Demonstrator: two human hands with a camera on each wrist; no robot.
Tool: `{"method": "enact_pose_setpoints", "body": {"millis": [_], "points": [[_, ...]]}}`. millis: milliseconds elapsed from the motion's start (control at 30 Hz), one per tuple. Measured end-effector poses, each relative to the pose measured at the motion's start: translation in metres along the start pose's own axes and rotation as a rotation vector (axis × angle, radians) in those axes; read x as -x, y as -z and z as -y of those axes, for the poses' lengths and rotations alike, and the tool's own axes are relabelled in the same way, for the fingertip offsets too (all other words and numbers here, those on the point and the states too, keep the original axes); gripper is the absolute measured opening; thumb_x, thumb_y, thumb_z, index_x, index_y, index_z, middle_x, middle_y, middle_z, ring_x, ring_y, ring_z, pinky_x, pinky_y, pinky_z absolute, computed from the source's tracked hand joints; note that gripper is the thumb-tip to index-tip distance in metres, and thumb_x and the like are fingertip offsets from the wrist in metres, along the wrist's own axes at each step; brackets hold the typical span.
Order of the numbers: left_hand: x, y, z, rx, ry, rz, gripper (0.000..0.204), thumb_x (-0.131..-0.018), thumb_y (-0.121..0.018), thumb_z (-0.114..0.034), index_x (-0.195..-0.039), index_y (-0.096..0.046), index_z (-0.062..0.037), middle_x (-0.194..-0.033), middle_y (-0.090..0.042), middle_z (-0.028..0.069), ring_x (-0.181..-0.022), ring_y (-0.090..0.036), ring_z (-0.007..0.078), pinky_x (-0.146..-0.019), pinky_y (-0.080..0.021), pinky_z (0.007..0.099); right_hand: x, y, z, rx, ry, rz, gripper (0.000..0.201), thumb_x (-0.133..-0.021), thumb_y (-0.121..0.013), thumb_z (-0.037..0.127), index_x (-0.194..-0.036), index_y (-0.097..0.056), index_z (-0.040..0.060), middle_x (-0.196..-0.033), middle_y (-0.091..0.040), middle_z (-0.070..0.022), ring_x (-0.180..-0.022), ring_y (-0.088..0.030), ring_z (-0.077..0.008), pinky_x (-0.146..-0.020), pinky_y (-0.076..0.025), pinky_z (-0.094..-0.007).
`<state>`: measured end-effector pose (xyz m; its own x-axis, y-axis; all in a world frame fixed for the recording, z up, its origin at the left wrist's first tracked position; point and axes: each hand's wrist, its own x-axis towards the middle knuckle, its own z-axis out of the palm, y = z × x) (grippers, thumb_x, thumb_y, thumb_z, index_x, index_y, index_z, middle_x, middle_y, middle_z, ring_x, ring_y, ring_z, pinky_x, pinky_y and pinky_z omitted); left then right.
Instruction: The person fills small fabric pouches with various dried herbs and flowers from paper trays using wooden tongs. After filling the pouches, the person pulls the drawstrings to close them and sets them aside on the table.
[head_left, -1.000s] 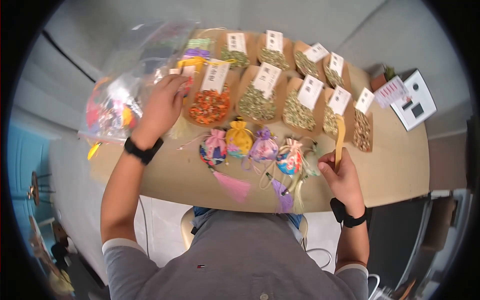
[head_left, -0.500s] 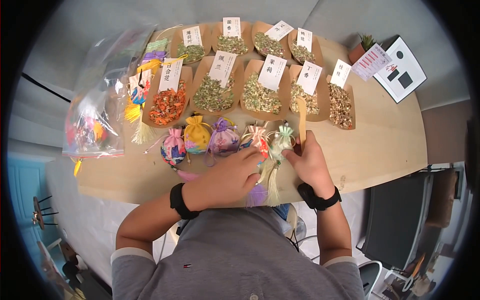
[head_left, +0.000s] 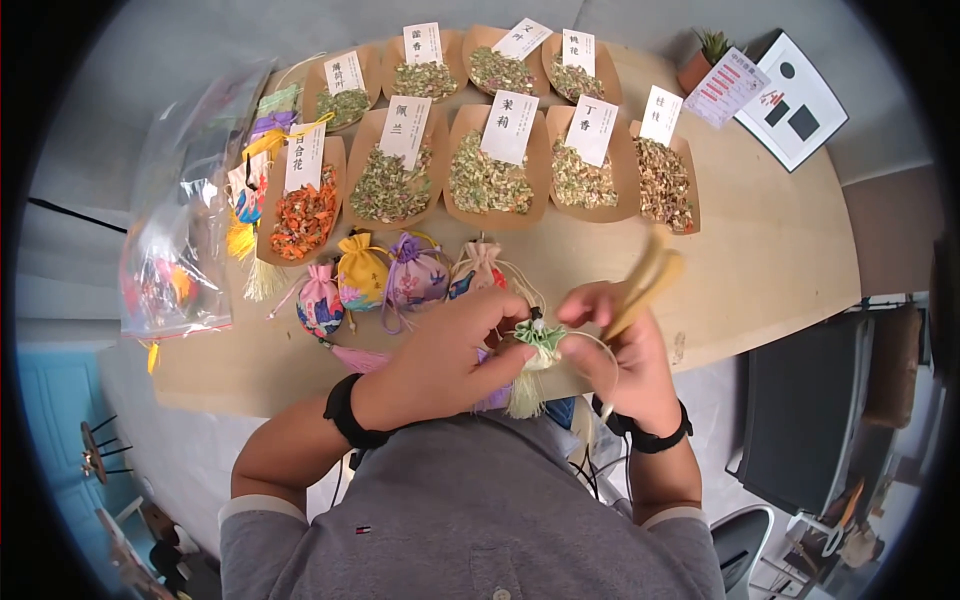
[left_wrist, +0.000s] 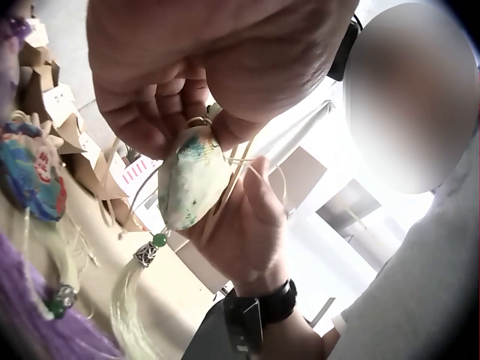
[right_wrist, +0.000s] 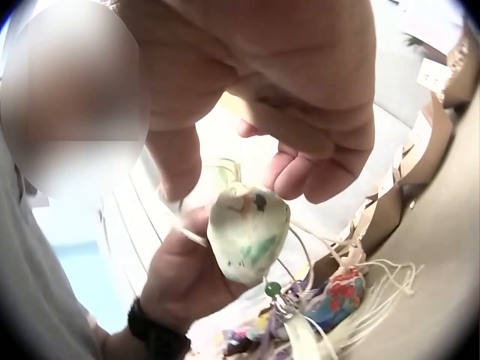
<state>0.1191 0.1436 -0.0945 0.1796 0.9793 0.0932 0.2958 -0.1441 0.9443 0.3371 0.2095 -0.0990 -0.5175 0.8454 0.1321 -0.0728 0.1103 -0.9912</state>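
Note:
My left hand (head_left: 435, 345) pinches a small pale green drawstring pouch (head_left: 541, 352) at its gathered neck, close above the table's front edge. In the left wrist view the pouch (left_wrist: 193, 180) hangs below those fingers, with a green bead (left_wrist: 158, 240) and a pale tassel under it. Light wooden tongs (head_left: 645, 295) are tucked in my right hand (head_left: 640, 365), their two arms pointing up and away. The right thumb and fingers are beside the pouch, around its loose cream cord (head_left: 610, 365). In the right wrist view the pouch (right_wrist: 247, 234) shows its painted side.
Several other pouches, among them a yellow one (head_left: 361, 273) and a purple one (head_left: 416, 270), lie left of my hands. Behind are rows of card trays (head_left: 440, 215) of dried herbs with labels. A clear plastic bag (head_left: 180, 250) lies at left; a potted plant (head_left: 705, 60) stands back right.
My left hand came from the left-hand pouches and bag to the front middle. The pale green pouch was lifted from the row and turned neck-up. The right hand moved in with the tongs, which swung rightward.

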Motion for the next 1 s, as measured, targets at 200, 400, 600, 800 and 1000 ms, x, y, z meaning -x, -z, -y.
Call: {"method": "enact_pose_setpoints", "body": {"millis": [200, 400, 600, 800, 1000], "points": [[0.011, -0.008, 0.006, 0.189, -0.039, -0.127, 0.029, -0.090, -0.069, -0.009, -0.114, -0.056, -0.0014, -0.092, -0.057, 0.0103, -0.081, -0.060, 0.0189, -0.075, -0.049, 0.0316, -0.005, -0.020, -0.003, 0.087, 0.027, 0.097, 0.029, -0.086, -0.064, -0.010, -0.098, -0.043, 0.0068, -0.094, -0.063, -0.0090, -0.083, -0.060, -0.0163, -0.076, -0.049, -0.0278], [0.023, 0.012, 0.004, 0.020, -0.129, -0.046, 0.025, -0.092, -0.065, -0.006, -0.115, -0.056, -0.0025, -0.096, -0.059, 0.0108, -0.083, -0.060, 0.0202, -0.073, -0.049, 0.0324, 0.005, -0.025, 0.004, 0.094, -0.132, 0.085, 0.031, -0.086, -0.066, -0.011, -0.096, -0.043, 0.0075, -0.096, -0.063, -0.0102, -0.089, -0.060, -0.0163, -0.079, -0.049, -0.0282], [0.029, 0.024, 0.003, -0.026, -0.150, 0.071, 0.018, -0.093, -0.062, -0.002, -0.111, -0.058, -0.0035, -0.096, -0.061, 0.0096, -0.083, -0.061, 0.0217, -0.076, -0.050, 0.0331, -0.011, -0.020, 0.022, 0.049, 0.239, 0.214, 0.034, -0.083, -0.069, -0.009, -0.094, -0.043, 0.0094, -0.098, -0.067, -0.0115, -0.099, -0.063, -0.0228, -0.085, -0.050, -0.0360], [0.041, 0.026, 0.004, 0.067, 0.040, 0.213, 0.017, -0.093, -0.064, -0.007, -0.108, -0.059, -0.0048, -0.097, -0.062, 0.0090, -0.082, -0.061, 0.0234, -0.074, -0.049, 0.0342, -0.013, -0.031, 0.015, 0.372, 0.401, 0.440, 0.032, -0.073, -0.071, -0.008, -0.092, -0.050, 0.0057, -0.095, -0.066, -0.0083, -0.083, -0.065, -0.0328, -0.070, -0.052, -0.0405], [0.041, 0.022, 0.004, 0.058, -0.076, 0.172, 0.023, -0.090, -0.068, -0.016, -0.106, -0.057, -0.0049, -0.089, -0.061, 0.0124, -0.079, -0.063, 0.0278, -0.069, -0.048, 0.0376, -0.008, -0.039, 0.016, 0.417, 0.480, 0.421, 0.034, -0.070, -0.071, -0.010, -0.092, -0.051, 0.0055, -0.092, -0.065, -0.0105, -0.080, -0.066, -0.0318, -0.068, -0.052, -0.0385]]}}
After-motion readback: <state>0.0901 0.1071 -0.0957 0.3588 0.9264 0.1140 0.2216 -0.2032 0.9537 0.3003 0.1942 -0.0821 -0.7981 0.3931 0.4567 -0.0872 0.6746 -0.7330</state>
